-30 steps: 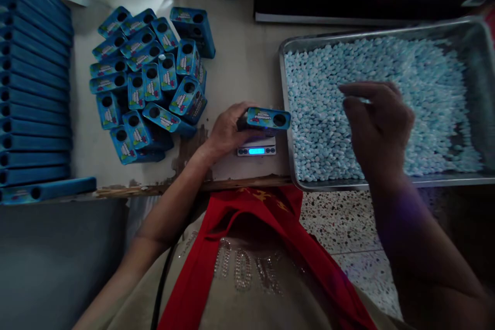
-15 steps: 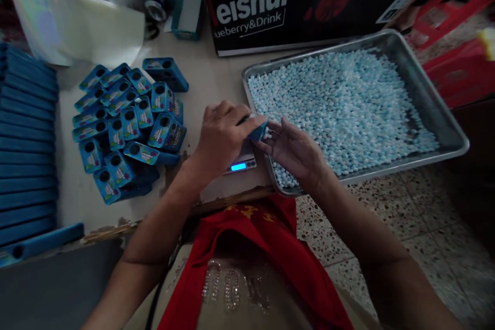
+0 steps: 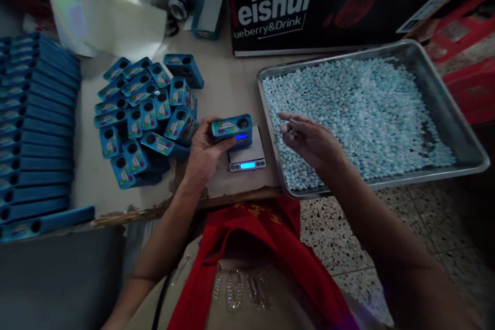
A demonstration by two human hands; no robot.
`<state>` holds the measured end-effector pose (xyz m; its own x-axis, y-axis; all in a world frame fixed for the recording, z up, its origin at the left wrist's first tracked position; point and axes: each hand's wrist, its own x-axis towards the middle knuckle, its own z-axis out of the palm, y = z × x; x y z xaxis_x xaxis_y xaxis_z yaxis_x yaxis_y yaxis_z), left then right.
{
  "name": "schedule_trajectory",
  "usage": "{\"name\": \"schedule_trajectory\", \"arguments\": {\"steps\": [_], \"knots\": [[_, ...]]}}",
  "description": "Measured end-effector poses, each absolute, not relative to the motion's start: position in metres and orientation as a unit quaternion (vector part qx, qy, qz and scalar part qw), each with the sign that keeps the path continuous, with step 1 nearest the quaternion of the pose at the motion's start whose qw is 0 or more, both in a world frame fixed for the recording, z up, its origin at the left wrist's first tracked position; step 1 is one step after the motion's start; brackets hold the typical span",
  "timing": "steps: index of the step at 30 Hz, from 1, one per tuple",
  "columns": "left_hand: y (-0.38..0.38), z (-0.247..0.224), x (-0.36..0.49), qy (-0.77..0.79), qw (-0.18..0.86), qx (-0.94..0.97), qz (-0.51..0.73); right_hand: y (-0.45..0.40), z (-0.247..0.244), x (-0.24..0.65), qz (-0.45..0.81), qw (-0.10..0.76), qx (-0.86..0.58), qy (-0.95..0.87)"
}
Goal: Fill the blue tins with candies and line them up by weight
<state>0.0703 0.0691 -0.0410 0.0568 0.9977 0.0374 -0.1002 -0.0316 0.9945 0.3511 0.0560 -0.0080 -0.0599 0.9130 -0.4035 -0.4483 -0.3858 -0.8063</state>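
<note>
My left hand (image 3: 207, 149) is closed around a small blue box (image 3: 232, 126) with a round dark hole in its top, held upright just above the small scale (image 3: 247, 152), whose display is lit blue. Over the left part of the metal tray (image 3: 474, 154), my right hand (image 3: 307, 139) is curled with a few small pellets at its fingers. Pale blue and white pellets (image 3: 363, 113) cover most of the tray. Left of the scale stands a cluster of similar blue boxes (image 3: 148, 113), their holes facing up.
Long rows of blue boxes (image 3: 36, 149) line the table's left side. A black carton (image 3: 320, 15) stands behind the tray. At the back are a teal open box (image 3: 209, 7), a can (image 3: 178, 0) and a pale sheet (image 3: 131, 23). Red plastic stools (image 3: 474, 82) are at right.
The hands have moved apart. The blue box was tipped toward my right hand and is now upright over the scale. My right hand has curled and turned over the tray. The view has shifted slightly.
</note>
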Motion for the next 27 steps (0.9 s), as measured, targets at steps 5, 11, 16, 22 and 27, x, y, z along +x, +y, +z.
{"name": "schedule_trajectory", "arguments": {"steps": [5, 11, 16, 22, 27], "knots": [[0.056, -0.043, 0.083, 0.447, 0.534, 0.522, 0.492, 0.064, 0.025, 0.342, 0.618, 0.418, -0.457, -0.485], [0.054, -0.055, 0.085, 0.434, 0.536, 0.538, 0.485, 0.079, 0.057, 0.321, 0.415, 0.259, -0.487, -0.723], [0.05, -0.042, 0.062, 0.448, 0.523, 0.544, 0.48, 0.08, 0.055, 0.312, 0.358, 0.216, -0.519, -0.746], [0.037, -0.031, 0.042, 0.516, 0.483, 0.527, 0.472, 0.087, 0.048, 0.325, 0.478, 0.334, -0.527, -0.618], [0.025, -0.019, 0.03, 0.524, 0.466, 0.525, 0.483, 0.083, 0.039, 0.357, 0.604, 0.502, -0.576, -0.227]]}}
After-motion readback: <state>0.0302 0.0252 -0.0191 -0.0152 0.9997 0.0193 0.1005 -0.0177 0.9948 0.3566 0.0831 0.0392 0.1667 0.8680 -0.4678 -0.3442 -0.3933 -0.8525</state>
